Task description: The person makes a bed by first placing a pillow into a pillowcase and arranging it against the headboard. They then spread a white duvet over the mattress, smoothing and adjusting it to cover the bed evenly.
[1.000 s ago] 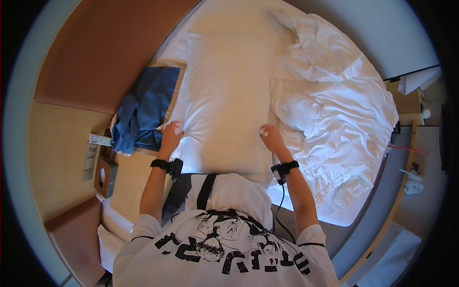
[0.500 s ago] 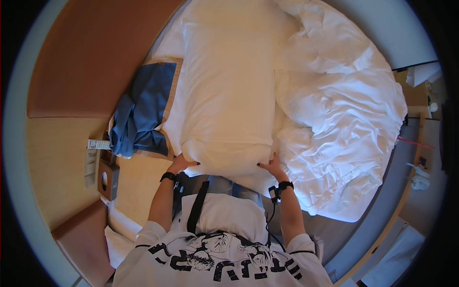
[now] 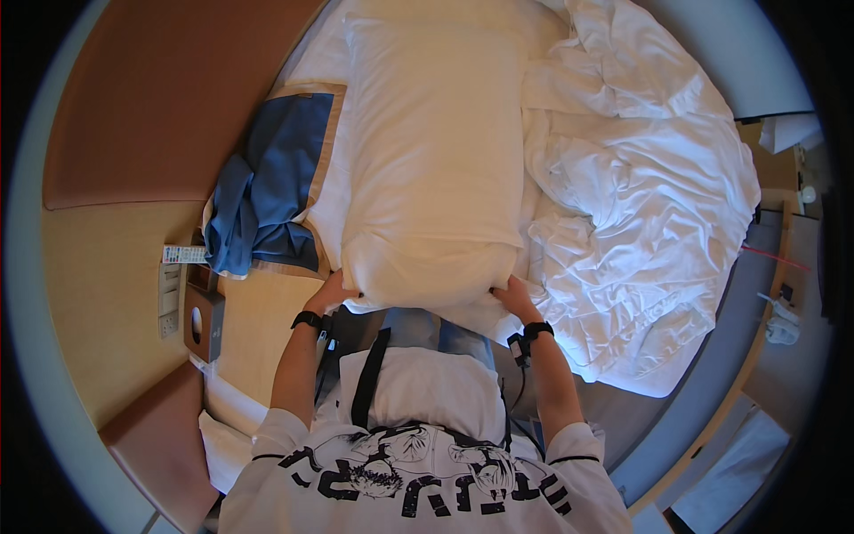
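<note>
A long white pillow (image 3: pixel 431 160) lies lengthwise in front of me on the bed, its near end bunched and rounded. My left hand (image 3: pixel 336 292) holds the near left corner, thumb over the edge and the other fingers mostly hidden. At the near right corner, my right hand (image 3: pixel 516 300) grips the pillow the same way, with the thumb on the cloth. To the pillow's right, a crumpled white duvet (image 3: pixel 632 205) spreads over the bed. Left of it lies a rumpled blue cloth with a tan border (image 3: pixel 280 169).
A brown padded headboard (image 3: pixel 160 98) rises on the left above a wooden panel. Below the blue cloth stand a tissue box (image 3: pixel 205 326) and a remote control (image 3: pixel 184 254) beside a wooden surface (image 3: pixel 245 343). A long shelf edge (image 3: pixel 747 392) runs along the right.
Both hands have closed in on the pillow's near corners, and my right fingers have curled around its edge. The pillow's near end looks more bunched. The whole view has shifted slightly.
</note>
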Action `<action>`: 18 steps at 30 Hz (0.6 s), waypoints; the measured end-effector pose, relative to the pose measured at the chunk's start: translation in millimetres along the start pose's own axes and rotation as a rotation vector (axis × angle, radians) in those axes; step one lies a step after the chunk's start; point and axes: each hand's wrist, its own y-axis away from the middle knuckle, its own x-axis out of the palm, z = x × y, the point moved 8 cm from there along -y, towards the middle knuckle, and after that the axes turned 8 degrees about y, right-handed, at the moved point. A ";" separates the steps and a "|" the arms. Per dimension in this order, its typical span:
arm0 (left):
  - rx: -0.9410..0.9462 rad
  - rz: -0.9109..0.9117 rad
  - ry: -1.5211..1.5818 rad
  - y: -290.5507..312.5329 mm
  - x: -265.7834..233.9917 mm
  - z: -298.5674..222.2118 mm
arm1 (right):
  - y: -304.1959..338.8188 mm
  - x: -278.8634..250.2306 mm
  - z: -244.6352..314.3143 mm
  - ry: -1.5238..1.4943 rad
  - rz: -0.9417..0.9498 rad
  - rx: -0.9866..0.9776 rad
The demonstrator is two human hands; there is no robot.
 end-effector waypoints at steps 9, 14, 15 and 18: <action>0.003 -0.159 -0.380 17.4 -21.2 2.5 | 3.7 3.1 -11.1 0.095 -0.005 -0.120; 0.019 -0.157 -0.265 18.0 -56.4 36.4 | -0.3 15.9 -89.3 -0.164 0.221 0.121; 0.022 -0.238 -0.332 23.3 -64.9 28.3 | 5.2 -0.9 -71.4 -0.113 0.025 -0.057; 0.127 -0.394 -0.478 46.0 -67.8 -31.7 | 14.3 -28.5 -31.9 0.696 0.017 0.129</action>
